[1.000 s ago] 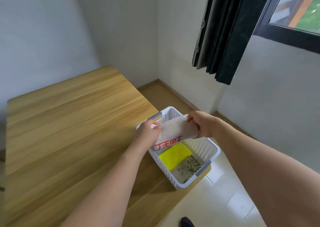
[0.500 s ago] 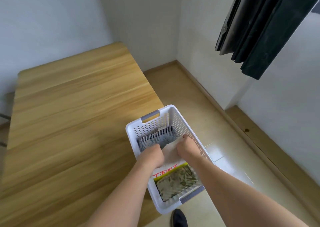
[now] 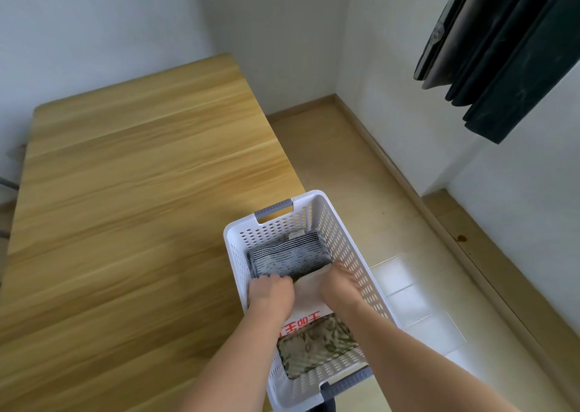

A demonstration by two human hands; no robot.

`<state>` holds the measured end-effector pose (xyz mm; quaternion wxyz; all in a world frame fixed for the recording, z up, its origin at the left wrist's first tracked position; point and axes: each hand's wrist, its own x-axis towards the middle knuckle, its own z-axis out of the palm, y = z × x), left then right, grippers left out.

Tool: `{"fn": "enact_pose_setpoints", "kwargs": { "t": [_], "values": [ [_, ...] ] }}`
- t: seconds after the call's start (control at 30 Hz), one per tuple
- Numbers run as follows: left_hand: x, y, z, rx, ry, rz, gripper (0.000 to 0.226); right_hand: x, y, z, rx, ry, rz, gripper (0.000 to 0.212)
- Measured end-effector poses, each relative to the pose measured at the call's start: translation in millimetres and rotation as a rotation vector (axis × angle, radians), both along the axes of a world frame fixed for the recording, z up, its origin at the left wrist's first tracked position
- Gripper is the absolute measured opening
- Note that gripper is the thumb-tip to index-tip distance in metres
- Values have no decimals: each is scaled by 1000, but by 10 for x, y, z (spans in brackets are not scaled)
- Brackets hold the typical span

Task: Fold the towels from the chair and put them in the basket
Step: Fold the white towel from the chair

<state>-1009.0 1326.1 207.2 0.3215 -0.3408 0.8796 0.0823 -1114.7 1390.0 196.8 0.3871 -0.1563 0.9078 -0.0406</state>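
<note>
a second ago both hands held the folded white towel (image 3: 309, 298) up above the basket (image 3: 342, 223); now it is down inside, laid across the middle of the basket over the spot where a yellow cloth showed before, and that cloth is no longer visible. the red lettering on the towel faces up at its near edge. this reads as the placing step almost done for this towel: it only needs to be let go and perhaps patted flat. the left hand (image 3: 271, 292) sits on the towel's left side with its fingers curled down at the far edge, next to the grey striped towel (image 3: 290, 258) lying at the far end of the basket; it seems to pinch or tuck the white towel, though the fingertips are hidden. the right hand (image 3: 340, 284) lies on the towel's right side near the basket's right wall, fingers bent downward and pressing or gripping the cloth; whether they are clamped on it or only pushing i cannot tell. a green patterned towel (image 3: 317, 344) fills the near end of the basket. the basket stands at the near right corner of the wooden bench (image 3: 135, 210), partly over its edge. the chair is not in view, so how many towels remain cannot be judged.
</note>
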Motion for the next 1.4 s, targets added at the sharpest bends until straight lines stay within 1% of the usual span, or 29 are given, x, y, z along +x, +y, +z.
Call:
{"fn": "enact_pose_setpoints", "kwargs": {
  "t": [0.1, 0.17, 0.3, 0.37, 0.47, 0.53, 0.63, 0.7, 0.8, 1.0, 1.07, 1.2, 1.3, 1.4],
  "values": [
    [-15, -11, -38, -10, 0, -10, 39, -6, 17, -81, -43, -34, 68, 51],
    [-8, -12, -48, -19, 6, -18, 39, -29, 31, -105, 5, 4, 131, 53],
    [-12, -40, -14, -35, 7, -46, 37, 8, 82, -73, 9, 77, 267, 43],
    [-15, -43, 16, -45, 8, -55, 36, 51, 98, -34, 20, 165, 377, 42],
    [-4, -31, 76, -57, 1, -61, 36, 97, 107, 4, -109, 247, 485, 48],
    [-7, -26, 115, -72, -3, -80, 34, 82, 127, 38, -188, 248, 516, 55],
    [-3, -19, 182, -76, 9, -120, 32, 40, 167, 133, -243, 225, 505, 53],
    [23, -35, 239, -79, 70, -150, 31, 9, 198, 205, -289, 200, 474, 45],
    [120, -87, 368, -126, 255, -199, 29, -45, 225, 303, -398, 251, 456, 37],
    [476, -248, 621, -297, 652, -263, 20, -22, 137, 689, -727, 258, 332, 47],
    [657, -299, 686, -370, 747, -231, 24, 55, 72, 858, -788, 292, 324, 47],
    [1042, -463, 878, -455, 835, -169, 29, 346, -35, 1149, -861, 357, 306, 48],
    [1339, -616, 1088, -448, 830, -124, 39, 713, -124, 1328, -879, 418, 312, 48],
    [1734, -778, 1250, -435, 838, -131, 43, 1177, -218, 1470, -878, 496, 333, 47]
  ]
}}
